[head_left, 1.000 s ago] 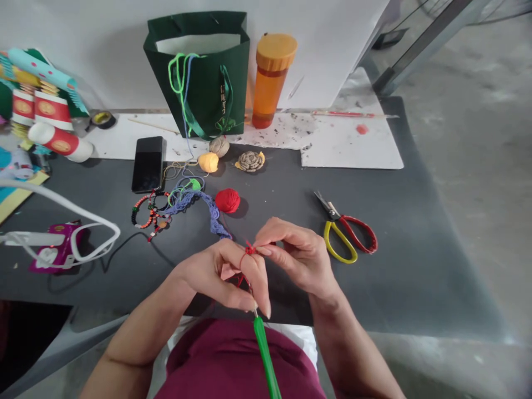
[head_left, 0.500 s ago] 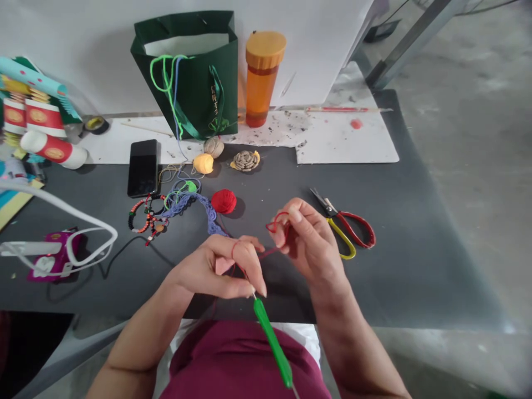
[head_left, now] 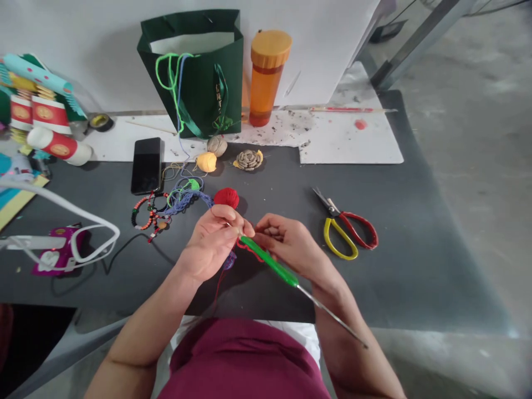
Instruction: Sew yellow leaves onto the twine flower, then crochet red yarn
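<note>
Crochet hook [head_left: 268, 260] now lies crosswise, pinched by left hand [head_left: 213, 242]; right hand's [head_left: 288, 246] grip unclear.

And here's the outfit, folks: a maroon top [head_left: 243, 360] fills the bottom of the view at six o'clock, soft folds rippling across the fabric (a deep wine shade, that), with a white layer [head_left: 302, 337] showing along its upper edge toward five o'clock. The bare left forearm [head_left: 139, 341] comes in from seven o'clock, the bare right forearm [head_left: 357, 354] from five.
</note>
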{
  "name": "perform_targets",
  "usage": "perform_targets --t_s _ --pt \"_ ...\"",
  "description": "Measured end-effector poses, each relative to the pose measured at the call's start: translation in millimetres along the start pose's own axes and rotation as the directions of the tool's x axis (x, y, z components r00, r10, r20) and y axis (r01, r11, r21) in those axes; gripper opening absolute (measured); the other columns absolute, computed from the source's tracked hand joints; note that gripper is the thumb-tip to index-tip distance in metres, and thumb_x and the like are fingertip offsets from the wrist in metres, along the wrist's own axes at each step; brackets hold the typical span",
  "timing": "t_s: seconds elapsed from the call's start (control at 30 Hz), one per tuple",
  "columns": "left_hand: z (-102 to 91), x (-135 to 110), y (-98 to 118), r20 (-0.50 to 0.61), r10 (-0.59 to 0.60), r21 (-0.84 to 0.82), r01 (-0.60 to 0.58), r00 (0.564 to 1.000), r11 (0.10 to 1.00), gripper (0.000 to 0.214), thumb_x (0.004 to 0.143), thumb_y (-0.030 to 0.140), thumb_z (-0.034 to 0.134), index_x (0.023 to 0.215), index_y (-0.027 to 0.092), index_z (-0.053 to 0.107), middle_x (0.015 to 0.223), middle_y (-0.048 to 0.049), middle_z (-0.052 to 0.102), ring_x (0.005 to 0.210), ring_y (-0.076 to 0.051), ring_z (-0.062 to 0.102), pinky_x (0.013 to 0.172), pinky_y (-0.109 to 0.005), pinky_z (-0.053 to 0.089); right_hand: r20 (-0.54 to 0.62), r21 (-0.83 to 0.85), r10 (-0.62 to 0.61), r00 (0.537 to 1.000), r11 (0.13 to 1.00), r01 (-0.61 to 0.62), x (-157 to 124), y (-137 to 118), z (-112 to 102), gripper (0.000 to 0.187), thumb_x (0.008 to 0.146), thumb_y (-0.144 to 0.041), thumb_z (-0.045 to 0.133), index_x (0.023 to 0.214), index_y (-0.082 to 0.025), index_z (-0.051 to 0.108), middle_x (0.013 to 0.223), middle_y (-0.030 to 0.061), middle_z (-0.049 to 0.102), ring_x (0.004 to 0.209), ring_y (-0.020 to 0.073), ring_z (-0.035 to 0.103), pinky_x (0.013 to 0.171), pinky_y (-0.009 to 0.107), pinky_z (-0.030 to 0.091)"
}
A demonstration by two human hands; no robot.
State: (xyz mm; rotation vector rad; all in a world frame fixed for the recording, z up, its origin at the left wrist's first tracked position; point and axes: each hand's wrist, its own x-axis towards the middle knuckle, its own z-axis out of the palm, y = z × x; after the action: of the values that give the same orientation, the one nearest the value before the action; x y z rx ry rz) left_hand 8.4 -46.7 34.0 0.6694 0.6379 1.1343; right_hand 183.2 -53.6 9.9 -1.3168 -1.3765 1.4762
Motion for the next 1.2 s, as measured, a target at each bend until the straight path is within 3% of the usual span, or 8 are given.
perform_targets --t_s 0.07,0.2,0.33,0.53,0.77,0.97,1.03,1.2 --pt "-0.4 1.1 -0.5 -0.022 -0.006 -0.016 0.006 1.0 1.0 0.02 0.067 0.026 0.09 0.082 0.029 0.076 0.065 0.0059 0.061 0.064 -0.012 0.06 0.076 -0.031 0.05 -0.063 -0.138 -0.106 0.992 0.986 0.097 -0.3 3.3 0.3 0.018 0.082 -0.035 0.078 0.089 -0.021 0.071 0.075 -0.0004 0.071 0.054 0.0109 0.058 0.052 0.025 0.046" --pt "-2.8 2.0 -3.6 -0.071 -0.024 -0.008 0.024 0.997 1.0 0.033 0.07 0.024 0.088 0.101 0.03 0.078 0.068 0.0061 0.063 0.07 -0.011 0.062 0.078 -0.028 0.049 -0.033 -0.167 -0.418 0.908 0.898 0.408 -6.1 -2.2 2.3 0.05 0.082 -0.031 0.082 0.129 -0.028 0.065 0.115 0.0066 0.072 0.088 0.0195 0.069 0.073 0.034 0.057" --pt "-3.3 -0.1 -7.0 -0.107 -0.049 0.046 0.054 0.993 0.998 0.051 0.073 0.021 0.085 0.122 0.029 0.074 0.072 0.0054 0.063 0.07 -0.01 0.057 0.074 -0.025 0.045 -0.108 -0.168 -0.62 0.777 0.782 0.601 -12.2 -8.3 11.4 0.026 0.095 -0.02 0.067 0.119 -0.031 0.071 0.111 0.0053 0.074 0.102 0.0213 0.069 0.086 0.039 0.058" --pt "-4.2 -1.2 -9.6 -0.113 -0.028 0.11 0.04 0.993 0.993 0.061 0.077 0.024 0.084 0.135 0.029 0.067 0.078 0.0043 0.066 0.074 -0.01 0.058 0.076 -0.025 0.046 -0.269 -0.077 -0.554 0.788 0.828 0.556 -13.1 1.7 21.1 0.025 0.092 -0.011 0.07 0.109 -0.028 0.074 0.103 0.0026 0.081 0.092 0.0196 0.075 0.082 0.038 0.061" --pt "-7.3 -1.0 -9.2 -0.028 -0.067 0.074 0.069 0.997 0.995 0.066 0.076 0.022 0.086 0.137 0.029 0.065 0.085 0.0028 0.071 0.068 -0.01 0.064 0.073 -0.026 0.054 -0.334 0.083 -0.524 0.783 0.811 0.579 -11.7 1.4 23.9 0.018 0.092 -0.013 0.071 0.103 -0.026 0.076 0.097 0.0028 0.083 0.074 0.0172 0.075 0.068 0.034 0.063" --pt "-6.5 -0.1 -10.8 -0.112 -0.082 0.045 0.087 0.99 0.995 0.063 0.07 0.021 0.091 0.13 0.027 0.071 0.082 0.0028 0.073 0.074 -0.009 0.065 0.076 -0.022 0.054 -0.263 -0.039 -0.568 0.78 0.814 0.58 -11.5 0.0 17.7 0.02 0.093 -0.011 0.069 0.106 -0.026 0.073 0.101 0.0029 0.083 0.084 0.018 0.077 0.074 0.035 0.064" --pt "-5.4 0.5 -12.8 -0.142 -0.053 0.031 0.058 0.988 0.998 0.064 0.069 0.02 0.092 0.129 0.027 0.072 0.078 0.004 0.072 0.072 -0.008 0.065 0.075 -0.021 0.053 -0.229 -0.148 -0.617 0.753 0.787 0.599 -11.1 0.8 17.0 0.026 0.092 -0.007 0.068 0.11 -0.026 0.072 0.105 0.0034 0.082 0.09 0.0181 0.077 0.077 0.035 0.064" --pt "-1.0 -0.6 -13.8 -0.144 -0.077 -0.035 0.073 0.987 0.997 0.067 0.068 0.019 0.092 0.132 0.026 0.07 0.069 0.0066 0.068 0.068 -0.007 0.063 0.074 -0.021 0.051 -0.258 -0.309 -0.755 0.603 0.655 0.689 -10.4 2.5 25.7 0.034 0.09 -0.004 0.068 0.113 -0.028 0.071 0.111 0.0049 0.082 0.092 0.02 0.078 0.075 0.037 0.064"
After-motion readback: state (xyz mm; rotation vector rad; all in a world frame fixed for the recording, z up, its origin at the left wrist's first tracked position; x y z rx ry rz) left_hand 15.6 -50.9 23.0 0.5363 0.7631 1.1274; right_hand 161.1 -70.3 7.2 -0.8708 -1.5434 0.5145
